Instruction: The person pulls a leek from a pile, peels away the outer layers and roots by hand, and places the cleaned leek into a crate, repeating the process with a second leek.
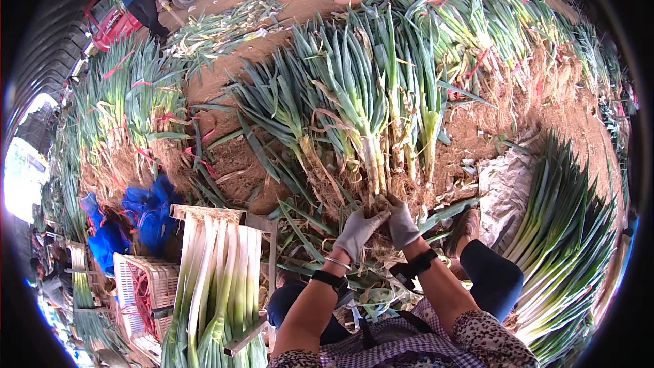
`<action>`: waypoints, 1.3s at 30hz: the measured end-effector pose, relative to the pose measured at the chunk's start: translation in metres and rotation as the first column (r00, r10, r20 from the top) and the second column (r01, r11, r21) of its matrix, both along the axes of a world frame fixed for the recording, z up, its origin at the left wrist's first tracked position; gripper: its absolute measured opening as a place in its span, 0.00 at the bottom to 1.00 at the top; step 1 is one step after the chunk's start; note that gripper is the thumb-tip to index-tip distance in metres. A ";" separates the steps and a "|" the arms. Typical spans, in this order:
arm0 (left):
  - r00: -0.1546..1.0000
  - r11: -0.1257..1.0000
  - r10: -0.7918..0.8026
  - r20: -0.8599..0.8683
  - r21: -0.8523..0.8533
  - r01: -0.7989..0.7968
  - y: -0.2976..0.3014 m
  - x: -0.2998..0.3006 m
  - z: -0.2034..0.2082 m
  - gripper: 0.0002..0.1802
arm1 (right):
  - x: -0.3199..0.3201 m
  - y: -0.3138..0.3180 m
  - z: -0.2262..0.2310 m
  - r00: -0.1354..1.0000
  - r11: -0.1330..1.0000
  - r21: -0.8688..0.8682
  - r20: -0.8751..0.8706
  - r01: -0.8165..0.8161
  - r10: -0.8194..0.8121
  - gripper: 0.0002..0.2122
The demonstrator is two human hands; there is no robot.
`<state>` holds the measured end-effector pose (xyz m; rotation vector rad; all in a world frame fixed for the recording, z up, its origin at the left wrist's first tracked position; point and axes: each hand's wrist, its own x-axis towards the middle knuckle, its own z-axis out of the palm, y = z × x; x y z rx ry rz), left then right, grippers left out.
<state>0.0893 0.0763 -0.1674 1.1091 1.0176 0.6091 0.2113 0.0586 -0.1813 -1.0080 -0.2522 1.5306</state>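
Both my hands wear pale grey gloves and meet low in front of me at the root end of a large green onion (371, 163). My left hand (361, 228) pinches the stalk's base from the left. Close against it, my right hand (400, 223) has its fingers closed at the same root end. The fingertips partly cover the roots. The stalk stands upright, its long green leaves fanning away from me. More unpeeled green onions (300, 123) with dry, brownish outer leaves stand around it on the soil.
Cleaned white-shafted onions fill a wooden rack (268, 225) at left, beside a plastic crate (122, 286) and blue bags (151, 211). A loose onion pile (569, 238) lies right. Tied bundles (129, 109) stand farther off. Two other people (139, 0) stand at the back.
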 end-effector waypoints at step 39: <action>0.896 0.866 0.438 -0.065 -0.236 -0.441 -0.029 0.031 -0.025 0.07 | -0.006 -0.042 -0.081 0.563 0.907 -0.420 0.758 0.038 0.328 0.14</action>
